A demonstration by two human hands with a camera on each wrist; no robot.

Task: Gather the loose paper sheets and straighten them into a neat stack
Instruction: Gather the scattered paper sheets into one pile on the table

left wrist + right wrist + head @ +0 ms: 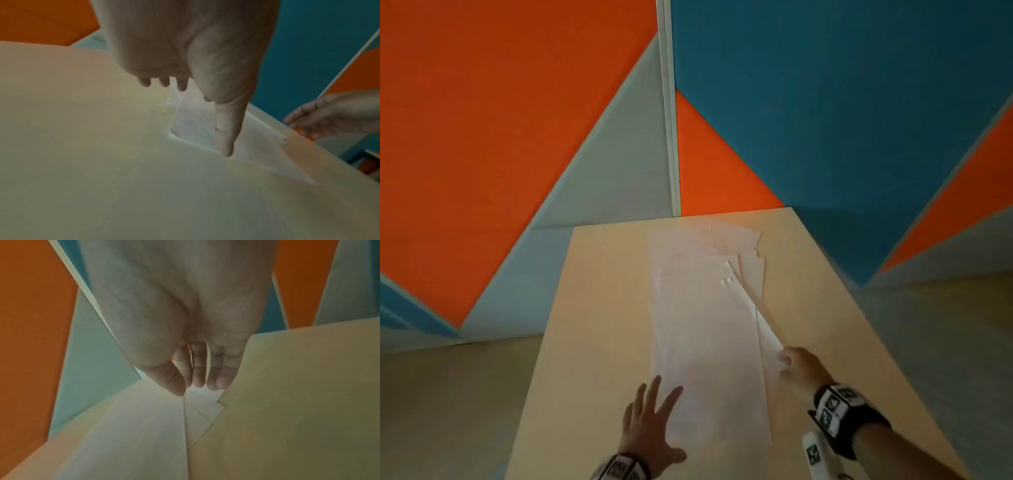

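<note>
Pale wood makes up the tabletop [599,308], which fills the lower middle of the head view and runs up toward the panelled wall. Nearest, at the bottom centre, the left hand [650,425] lies with fingers straight and spread, its fingertips [655,380] on the lower left edge of the paper sheets [705,325]; it holds nothing. In the left wrist view the thumb comes down onto the paper's edge, and whether it presses or only touches cannot be told. At lower right, the right hand [799,366] sits at the right edge of the sheets; the right wrist view shows its fingers straight and close together, pointing down at overlapping corners, with nothing gripped.

Farther up the frame, the sheets form one long overlapping spread in the table's centre, their far corners fanned out at differing angles near the upper right of the pile.

As a judgement, the gathering is partly done: the sheets lie together in one patch, but edges are plainly skewed, so squaring them into an even stack is still left.

Behind the table, wall panels [482,120] in orange, blue and pale grey fill the upper frame. No brand or writing is legible; the wristbands [832,407] carry only black-and-white square marker patterns.
</note>
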